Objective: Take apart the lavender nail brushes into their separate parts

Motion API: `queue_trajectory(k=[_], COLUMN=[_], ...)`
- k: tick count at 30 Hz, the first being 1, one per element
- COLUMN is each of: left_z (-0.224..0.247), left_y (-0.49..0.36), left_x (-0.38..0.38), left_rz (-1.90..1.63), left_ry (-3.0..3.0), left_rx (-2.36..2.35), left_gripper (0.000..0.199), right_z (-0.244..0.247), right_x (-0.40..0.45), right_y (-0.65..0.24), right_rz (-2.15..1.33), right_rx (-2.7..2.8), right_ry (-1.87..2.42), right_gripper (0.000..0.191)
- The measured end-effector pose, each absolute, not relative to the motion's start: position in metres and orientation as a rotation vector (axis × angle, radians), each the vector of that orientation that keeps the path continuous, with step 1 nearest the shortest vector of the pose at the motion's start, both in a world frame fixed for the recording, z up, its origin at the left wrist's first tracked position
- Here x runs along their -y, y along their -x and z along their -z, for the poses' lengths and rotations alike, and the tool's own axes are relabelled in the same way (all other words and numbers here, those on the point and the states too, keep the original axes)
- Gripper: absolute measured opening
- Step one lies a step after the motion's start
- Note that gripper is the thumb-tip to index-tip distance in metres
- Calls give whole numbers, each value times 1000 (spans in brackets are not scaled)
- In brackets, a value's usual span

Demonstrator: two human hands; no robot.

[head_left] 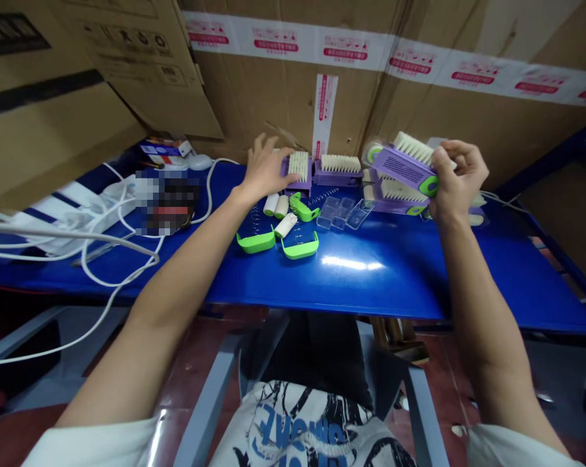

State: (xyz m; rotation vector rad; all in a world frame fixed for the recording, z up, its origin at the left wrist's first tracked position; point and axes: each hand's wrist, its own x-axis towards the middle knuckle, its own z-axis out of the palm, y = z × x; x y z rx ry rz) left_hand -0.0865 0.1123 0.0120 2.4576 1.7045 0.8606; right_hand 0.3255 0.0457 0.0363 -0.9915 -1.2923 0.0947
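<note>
My right hand (458,172) is raised over the right part of the table, closed on one end of a purple brush (400,167) with cream bristles facing up and green round ends. My left hand (266,167) reaches to the back with its fingers spread. Its thumb and fingertips lie at a second purple brush (299,167); whether they press on it I cannot tell. Beside that one is another bristled purple piece (338,170). Several white rollers (286,225), green handle-like pieces (300,248), thin springs (325,194) and clear plastic parts (341,213) lie in front.
Below the raised brush rest more purple brush pieces (397,194). A power strip (113,201) with white cables (122,279) occupies the left of the blue table (371,285). Cardboard (268,84) walls the back and left. A grey chair (424,408) is under me.
</note>
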Motion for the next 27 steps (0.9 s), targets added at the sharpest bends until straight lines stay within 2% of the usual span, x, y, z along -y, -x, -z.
queue_trajectory(k=[2, 3, 8, 13, 15, 18, 20, 23, 27], left_z=[-20, -23, -25, -31, -39, -51, -56, -55, -47], left_y=[63, 51, 2, -11, -11, -6, 3, 23, 42], left_x=[-122, -127, -153, -158, -141, -96, -65, -34, -14], left_rz=[-794, -765, -687, -834, -915, -1007, -959, -1016, -1169], left_ry=[-2552, -2568, -2633, -2577, -2528, -2341, -2215, -2091, -2008], left_rx=[-1581, -1555, -1570, -1485, -1321, -944, -820, -720, -686], left_gripper=[61, 59, 88, 107, 104, 88, 93, 104, 99], right_z=[-27, -24, -8, -2, -2, -5, -10, -21, -37], right_x=[-52, -56, -69, -65, -60, -41, -21, 11, 39], right_y=[-332, -335, -349, -353, -344, -316, -292, -262, -242], right_rz=[-120, -133, -257, -330, -288, -84, 43, 39, 0], right_rx=[1185, 1124, 994, 1049, 1110, 1304, 1428, 1540, 1763], right_ry=[1014, 1011, 978, 972, 1010, 1081, 1081, 1061, 958], right_gripper=[50, 53, 61, 69, 74, 81, 72, 53, 41])
